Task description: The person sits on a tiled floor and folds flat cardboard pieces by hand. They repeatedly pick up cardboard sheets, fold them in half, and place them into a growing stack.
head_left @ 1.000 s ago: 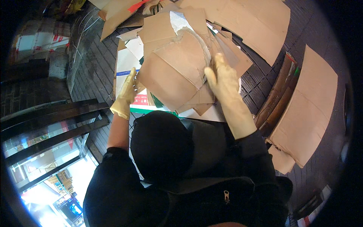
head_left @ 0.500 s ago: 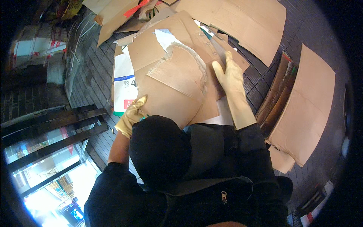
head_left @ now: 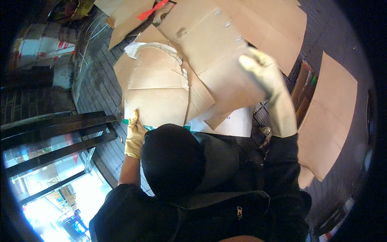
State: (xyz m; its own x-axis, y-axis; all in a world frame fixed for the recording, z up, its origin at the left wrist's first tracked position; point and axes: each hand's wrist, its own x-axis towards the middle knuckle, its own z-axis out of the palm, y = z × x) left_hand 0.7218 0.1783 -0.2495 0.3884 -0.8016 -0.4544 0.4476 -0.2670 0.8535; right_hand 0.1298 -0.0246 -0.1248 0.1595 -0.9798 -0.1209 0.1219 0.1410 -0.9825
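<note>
Over dark floor (head_left: 96,82) near a bright doorway (head_left: 92,185), both hands (head_left: 136,135) (head_left: 269,76) pinch cardboard sheets (head_left: 157,101) (head_left: 209,52).

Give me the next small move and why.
Perhaps ease the large cardboard sheet leftward with the right hand: that hand appears to hold its right edge, and the sheet sits mostly right of the torn piece, which the left hand touches.

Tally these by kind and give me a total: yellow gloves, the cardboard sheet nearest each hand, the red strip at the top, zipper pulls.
Yellow gloves: 2 (left glove, right glove)
Cardboard sheets nearest the hands: 2 (torn sheet, large creased sheet)
Red strip: 1
Zipper pull: 1
Total: 6
</note>
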